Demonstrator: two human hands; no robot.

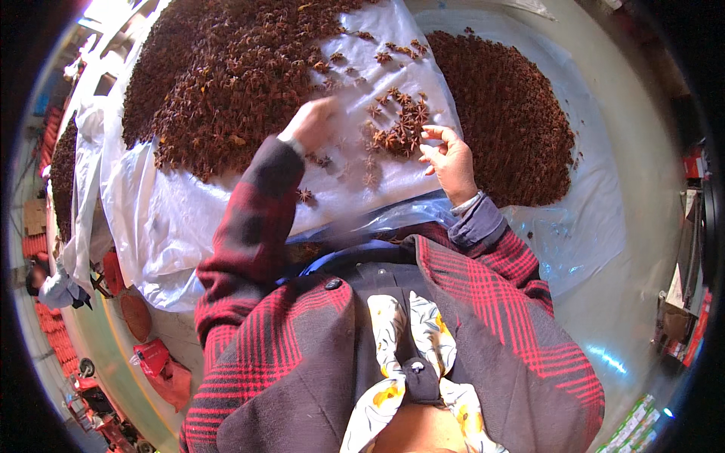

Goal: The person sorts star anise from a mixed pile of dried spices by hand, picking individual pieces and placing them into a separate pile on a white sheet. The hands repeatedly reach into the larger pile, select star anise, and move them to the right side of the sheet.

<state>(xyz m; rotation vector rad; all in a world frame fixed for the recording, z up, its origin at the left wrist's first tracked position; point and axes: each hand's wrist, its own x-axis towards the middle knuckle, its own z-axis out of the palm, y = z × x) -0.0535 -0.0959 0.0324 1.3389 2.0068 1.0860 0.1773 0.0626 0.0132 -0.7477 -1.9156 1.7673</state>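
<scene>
Before me a heap of dried star anise (226, 85) lies on a white plastic sheet (164, 238). My left hand (315, 123) is over the right edge of the heap, blurred, with its fingertips indistinct. A small cluster of star anise (399, 127) sits on the sheet between my hands. Just right of this cluster is my right hand (452, 163), its thumb and fingers bent and slightly apart, with nothing visible between them. Loose pods (305, 196) are scattered nearby, some smeared by motion.
A second brown heap (504, 119) spreads over a plastic sheet (589, 226) on the floor at right. Another person (56, 286) is at the far left. Red sacks (164, 368), a round basket (136, 317) and red machinery (102, 419) stand at lower left.
</scene>
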